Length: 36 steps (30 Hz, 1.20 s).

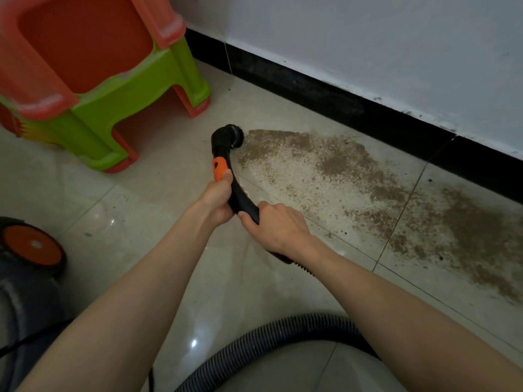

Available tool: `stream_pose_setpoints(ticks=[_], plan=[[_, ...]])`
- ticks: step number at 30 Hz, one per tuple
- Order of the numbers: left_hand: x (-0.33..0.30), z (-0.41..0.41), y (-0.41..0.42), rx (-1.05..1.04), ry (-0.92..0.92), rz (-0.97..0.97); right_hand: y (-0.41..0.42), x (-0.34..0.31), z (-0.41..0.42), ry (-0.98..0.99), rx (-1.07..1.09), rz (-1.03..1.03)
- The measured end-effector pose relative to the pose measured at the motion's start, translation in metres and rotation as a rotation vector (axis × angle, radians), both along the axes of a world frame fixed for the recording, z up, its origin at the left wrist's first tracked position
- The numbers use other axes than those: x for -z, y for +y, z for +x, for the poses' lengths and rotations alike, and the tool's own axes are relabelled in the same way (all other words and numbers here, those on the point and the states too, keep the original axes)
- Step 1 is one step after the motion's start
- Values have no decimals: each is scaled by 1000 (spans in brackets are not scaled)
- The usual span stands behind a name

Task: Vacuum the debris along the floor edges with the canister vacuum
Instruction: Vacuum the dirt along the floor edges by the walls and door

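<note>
hose loops nearest, giving slack | right hand and left hand both curl tight around curved wand, to steer it | round brush nozzle touches near end of debris beside black baseboard

stacked plastic stools top left, white wall

Canister vacuum cut off at left edge; hose runs under right forearm (bottom edge crops it).
</note>
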<state>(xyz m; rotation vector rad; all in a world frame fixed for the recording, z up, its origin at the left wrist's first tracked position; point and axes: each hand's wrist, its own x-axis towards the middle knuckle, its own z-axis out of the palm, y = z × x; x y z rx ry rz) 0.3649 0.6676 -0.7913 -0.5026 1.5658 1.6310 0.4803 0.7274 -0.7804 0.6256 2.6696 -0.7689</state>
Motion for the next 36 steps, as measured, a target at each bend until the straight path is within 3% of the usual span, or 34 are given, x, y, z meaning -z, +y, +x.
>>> stream_pose_setpoints(ticks=[16, 25, 30, 36], plan=[[-2, -6, 30, 61, 58, -27, 23, 7, -7, 36, 145, -86], [3, -49, -54, -165, 114, -100, -37, 10, -57, 79, -25, -240], [0, -44, -82, -193, 105, -99, -49, 13, -57, 84, -109, -279], [8, -29, -124, -375, 121, -197, -73, 14, -53, 48, -252, -341]])
